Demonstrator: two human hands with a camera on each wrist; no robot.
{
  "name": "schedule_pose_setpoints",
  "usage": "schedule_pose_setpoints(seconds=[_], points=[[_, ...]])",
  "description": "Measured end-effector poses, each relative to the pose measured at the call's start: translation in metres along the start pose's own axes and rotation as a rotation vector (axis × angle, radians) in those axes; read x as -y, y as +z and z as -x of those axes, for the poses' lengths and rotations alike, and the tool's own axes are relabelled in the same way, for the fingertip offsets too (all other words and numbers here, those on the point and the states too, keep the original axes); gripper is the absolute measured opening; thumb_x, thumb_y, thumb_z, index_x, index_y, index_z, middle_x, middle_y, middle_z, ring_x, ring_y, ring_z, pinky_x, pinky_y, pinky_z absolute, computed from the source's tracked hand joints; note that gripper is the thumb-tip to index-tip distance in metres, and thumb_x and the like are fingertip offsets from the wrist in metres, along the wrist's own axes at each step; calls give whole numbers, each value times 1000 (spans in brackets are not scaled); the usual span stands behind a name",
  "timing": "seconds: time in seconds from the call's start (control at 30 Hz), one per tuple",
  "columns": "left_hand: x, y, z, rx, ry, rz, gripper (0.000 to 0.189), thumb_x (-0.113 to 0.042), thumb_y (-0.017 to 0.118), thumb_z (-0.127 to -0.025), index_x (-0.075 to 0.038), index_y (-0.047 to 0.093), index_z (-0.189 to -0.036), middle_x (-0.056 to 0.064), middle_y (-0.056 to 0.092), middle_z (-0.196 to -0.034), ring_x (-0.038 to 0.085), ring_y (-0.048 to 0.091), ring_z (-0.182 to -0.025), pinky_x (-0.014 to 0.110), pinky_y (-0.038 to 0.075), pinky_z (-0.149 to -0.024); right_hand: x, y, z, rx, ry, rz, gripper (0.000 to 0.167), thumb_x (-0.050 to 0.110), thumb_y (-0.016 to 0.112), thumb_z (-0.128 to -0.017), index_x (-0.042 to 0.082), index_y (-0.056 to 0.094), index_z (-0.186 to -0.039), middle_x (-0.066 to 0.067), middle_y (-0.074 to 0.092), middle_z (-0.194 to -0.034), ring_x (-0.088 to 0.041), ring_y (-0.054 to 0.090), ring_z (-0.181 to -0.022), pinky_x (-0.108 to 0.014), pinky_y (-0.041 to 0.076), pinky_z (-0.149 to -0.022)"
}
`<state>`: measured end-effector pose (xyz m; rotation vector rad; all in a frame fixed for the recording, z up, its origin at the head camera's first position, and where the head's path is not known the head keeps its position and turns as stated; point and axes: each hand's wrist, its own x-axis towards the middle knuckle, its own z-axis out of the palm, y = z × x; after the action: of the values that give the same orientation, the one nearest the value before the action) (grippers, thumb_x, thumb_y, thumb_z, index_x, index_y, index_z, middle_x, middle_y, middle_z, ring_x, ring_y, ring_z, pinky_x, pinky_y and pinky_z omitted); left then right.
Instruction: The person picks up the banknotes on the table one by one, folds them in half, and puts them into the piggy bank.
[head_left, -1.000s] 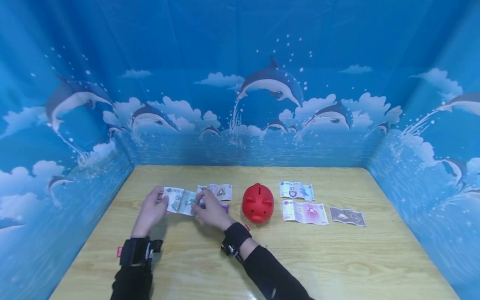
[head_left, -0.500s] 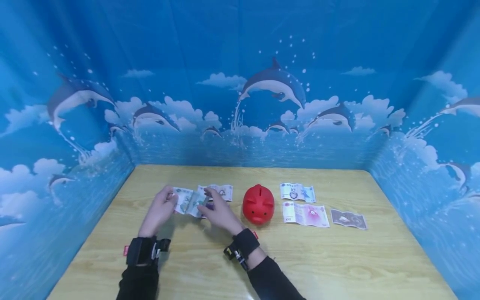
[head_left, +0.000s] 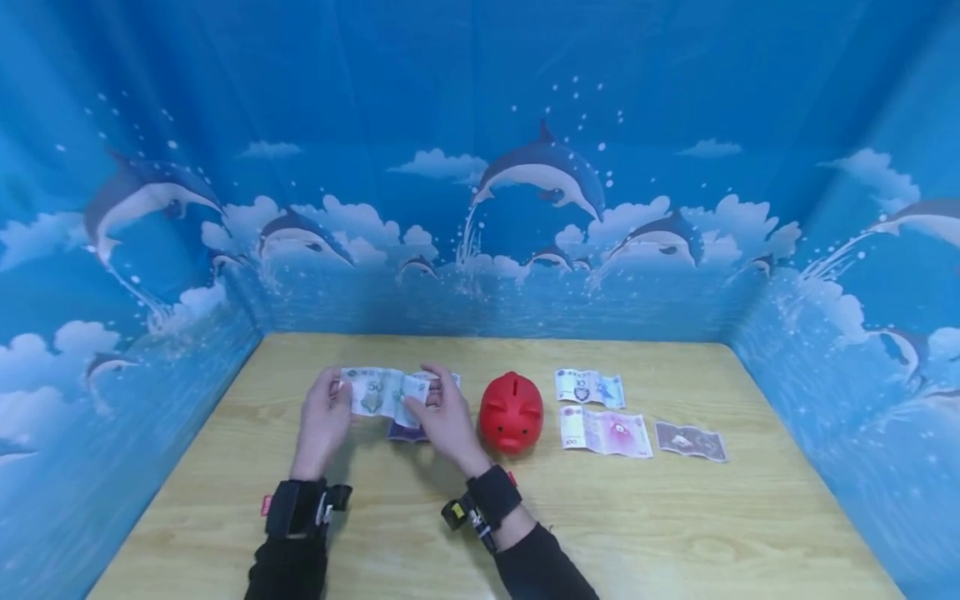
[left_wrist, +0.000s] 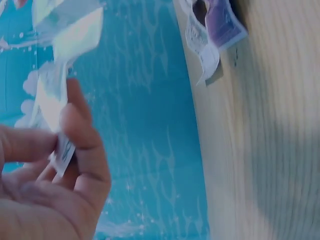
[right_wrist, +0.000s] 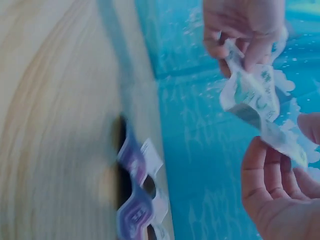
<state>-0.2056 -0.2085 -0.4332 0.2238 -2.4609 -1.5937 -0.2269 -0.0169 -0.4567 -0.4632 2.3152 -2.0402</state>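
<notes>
A green-and-white banknote (head_left: 381, 393) printed with 50 is held up over the left part of the table, wavy along its length. My left hand (head_left: 324, 421) pinches its left end between thumb and fingers, as the left wrist view also shows. At its other end is my right hand (head_left: 454, 427), with the thumb in front of the note and curled fingers (right_wrist: 257, 165) behind it. Below and behind the hands lie a purple banknote (head_left: 405, 433) and a pale banknote (left_wrist: 202, 55), both partly hidden in the head view.
A red piggy bank (head_left: 512, 414) stands just right of my right hand. Farther right lie a blue banknote (head_left: 590, 388), a pink banknote (head_left: 606, 432) and a grey-brown banknote (head_left: 691, 441). A blue dolphin-print cloth (head_left: 480, 275) walls in the wooden table (head_left: 637, 525).
Both hands have shifted slightly right with the green banknote. Its middle fold has opened out, and its 50 now faces the head camera more fully.
</notes>
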Motion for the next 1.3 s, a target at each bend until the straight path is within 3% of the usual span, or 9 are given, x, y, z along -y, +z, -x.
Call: schedule_pose_setpoints(seconds=[0.2,0.4,0.6,0.73,1.0,1.1,1.2,1.27,1.3], points=[[-1,5,0,-75,8,103,26,-9,40,-104,1,51,-125,24,62,-108,12,61,-80,21,54,-62,10,-5,-1,-11,24,-110,34,13,64,-95,4,59,-127,-16,66,-102,-10,60,-85,-23,51,-70],[-5,7,2,-36,33,125,27,-11,48,-102,0,54,-127,24,64,-107,13,61,-77,23,54,-62,13,-12,0,-40,49,-112,23,19,60,-98,2,65,-113,-13,65,-103,-12,58,-86,-22,47,-73],[-9,8,4,2,32,102,29,-15,52,-101,-3,54,-128,22,67,-110,13,64,-82,25,55,-66,16,-20,2,-49,105,-235,22,20,52,-102,4,59,-115,-12,66,-100,-14,61,-84,-28,49,-76],[-11,12,5,-4,58,94,27,-13,57,-99,-2,57,-123,23,68,-108,8,65,-76,24,55,-63,16,-22,2,-41,131,-244,24,21,52,-102,5,58,-118,-16,70,-105,-17,67,-87,-28,52,-78],[-9,15,5,-30,102,-1,24,-20,61,-97,-5,63,-116,16,70,-100,27,64,-85,22,54,-64,16,-24,0,7,149,-210,32,16,50,-103,3,58,-131,-20,70,-115,-29,70,-98,-31,57,-81],[-9,17,5,-51,160,-35,25,-21,63,-96,-4,66,-114,15,71,-98,21,62,-84,20,51,-67,16,-24,1,22,140,-187,33,12,47,-103,2,58,-132,-20,72,-97,-23,68,-74,-25,54,-66],[-10,19,6,-55,217,-57,26,-24,64,-95,-4,68,-111,13,71,-98,17,62,-84,20,48,-70,16,-25,3,15,133,-163,31,12,46,-104,3,61,-129,-8,56,-67,-12,45,-50,-20,39,-50],[-11,21,7,-42,237,-56,27,-27,64,-95,-5,68,-111,12,71,-100,18,64,-86,21,49,-72,16,-25,3,8,133,-156,32,14,45,-104,6,61,-130,-1,45,-65,-9,36,-48,-19,34,-49],[-12,22,8,-35,244,-56,27,-28,64,-95,-6,68,-111,11,71,-102,19,65,-86,21,49,-72,16,-24,3,1,135,-157,32,16,45,-104,6,61,-131,1,50,-68,-6,42,-52,-18,38,-52]])
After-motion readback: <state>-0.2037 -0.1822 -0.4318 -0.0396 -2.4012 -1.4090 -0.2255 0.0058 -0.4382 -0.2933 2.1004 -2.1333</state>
